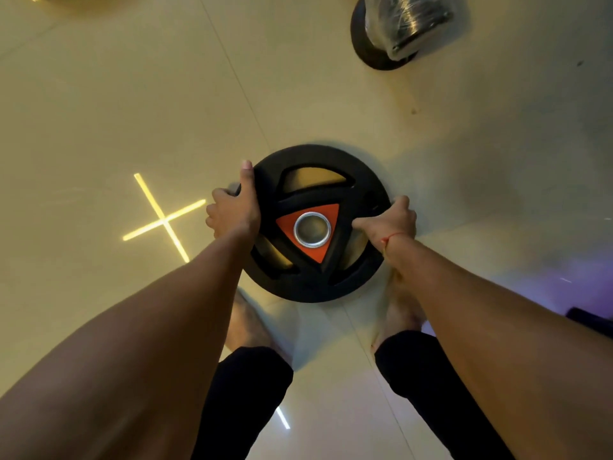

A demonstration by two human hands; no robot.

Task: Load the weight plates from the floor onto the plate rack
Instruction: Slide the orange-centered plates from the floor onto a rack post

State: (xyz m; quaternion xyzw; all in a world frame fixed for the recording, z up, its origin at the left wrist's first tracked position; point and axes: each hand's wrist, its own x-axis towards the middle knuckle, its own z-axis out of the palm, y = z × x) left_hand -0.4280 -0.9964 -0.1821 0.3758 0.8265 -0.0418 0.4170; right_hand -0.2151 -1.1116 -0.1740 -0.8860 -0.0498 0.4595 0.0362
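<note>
A black weight plate (318, 280) with an orange triangular centre and a steel-ringed hole lies flat over the pale tiled floor, just ahead of my bare feet. My left hand (234, 210) grips its left rim, thumb lying up along the edge and fingers curled under. My right hand (393, 220) grips the right rim, thumb pointing in across the plate's face and fingers wrapped round the outside. I cannot tell whether the plate rests on the floor or hangs slightly above it. No plate rack is in sight.
A dark round base (371, 51) carrying something wrapped in clear plastic (411, 24) stands at the top right. A bright cross of reflected light (164, 219) marks the floor left of the plate. A dark object (590, 322) lies at the right edge.
</note>
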